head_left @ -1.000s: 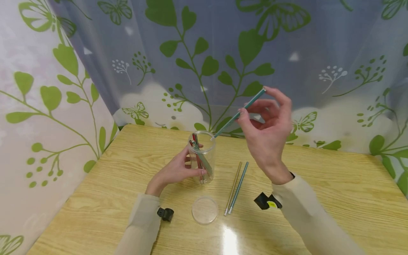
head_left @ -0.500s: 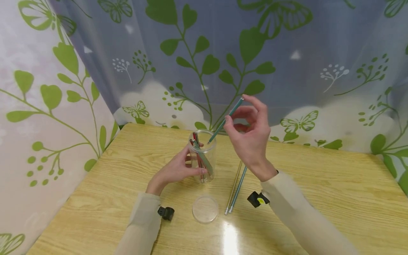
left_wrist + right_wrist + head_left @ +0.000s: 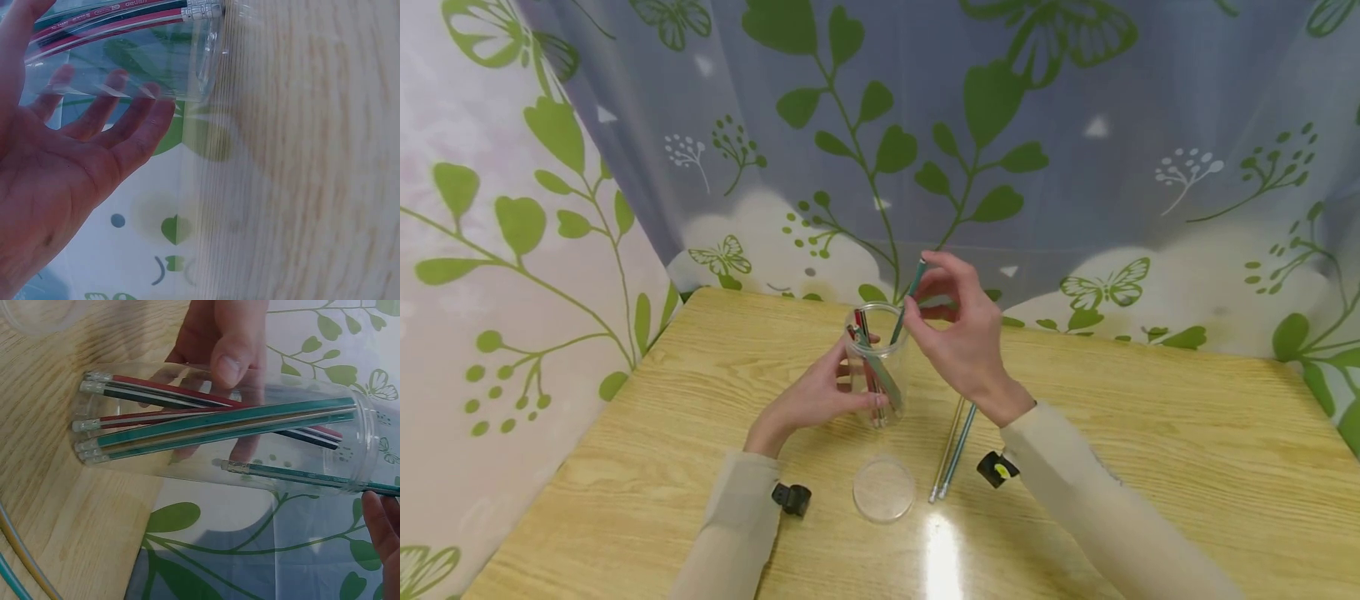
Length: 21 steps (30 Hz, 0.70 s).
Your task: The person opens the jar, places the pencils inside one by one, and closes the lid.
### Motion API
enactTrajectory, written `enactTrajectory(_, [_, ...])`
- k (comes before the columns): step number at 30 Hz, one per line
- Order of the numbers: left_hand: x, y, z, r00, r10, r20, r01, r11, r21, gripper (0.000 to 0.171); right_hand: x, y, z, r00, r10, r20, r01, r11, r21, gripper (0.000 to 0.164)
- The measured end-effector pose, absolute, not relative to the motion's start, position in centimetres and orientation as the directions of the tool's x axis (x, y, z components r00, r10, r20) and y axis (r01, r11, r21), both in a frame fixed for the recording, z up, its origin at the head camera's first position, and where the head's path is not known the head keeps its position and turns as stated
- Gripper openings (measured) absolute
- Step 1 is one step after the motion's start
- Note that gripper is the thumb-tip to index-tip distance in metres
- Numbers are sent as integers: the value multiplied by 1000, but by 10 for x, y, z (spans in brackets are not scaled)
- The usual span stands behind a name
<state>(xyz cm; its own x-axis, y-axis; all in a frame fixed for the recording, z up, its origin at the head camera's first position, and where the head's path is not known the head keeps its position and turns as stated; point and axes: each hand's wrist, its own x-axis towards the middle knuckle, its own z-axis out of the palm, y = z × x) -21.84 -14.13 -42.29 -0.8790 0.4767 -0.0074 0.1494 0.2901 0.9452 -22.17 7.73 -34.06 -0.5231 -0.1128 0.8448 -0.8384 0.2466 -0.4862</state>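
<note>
My left hand (image 3: 808, 404) holds a clear plastic jar (image 3: 880, 354) upright on the table, thumb on the near side and fingers round the back. Inside lean several pencils (image 3: 219, 419), red, black, green and gold, their eraser ends at the bottom. My right hand (image 3: 958, 342) pinches a green pencil (image 3: 917, 275) by its upper end at the jar's mouth. In the right wrist view that pencil's eraser end is inside the jar, off the bottom. Left wrist view: the left fingertips (image 3: 150, 90) lie against the jar wall.
A round clear lid (image 3: 883, 492) lies on the wooden table (image 3: 662, 492) in front of the jar. Right of it, a gold pencil (image 3: 946, 454) and a blue pencil (image 3: 958, 454) lie side by side. A patterned curtain (image 3: 1075, 167) hangs behind the table.
My right hand has moved left and down, bringing the green pencil from slanting at the jar's rim to steeper and partly inside. The left hand and jar have stayed in place.
</note>
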Motion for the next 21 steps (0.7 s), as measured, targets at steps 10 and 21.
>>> enactTrajectory(10, [-218,-142,-423,-876,482,-11,146,285,947,77,-224,74,-350,-527,-228,819,-838,300,-456,44])
enactTrajectory(21, [-219,-143,-424,-871,492,-5,147,269,952,81,-224,73,-350,-607,-312,731,-785,380,-490,34])
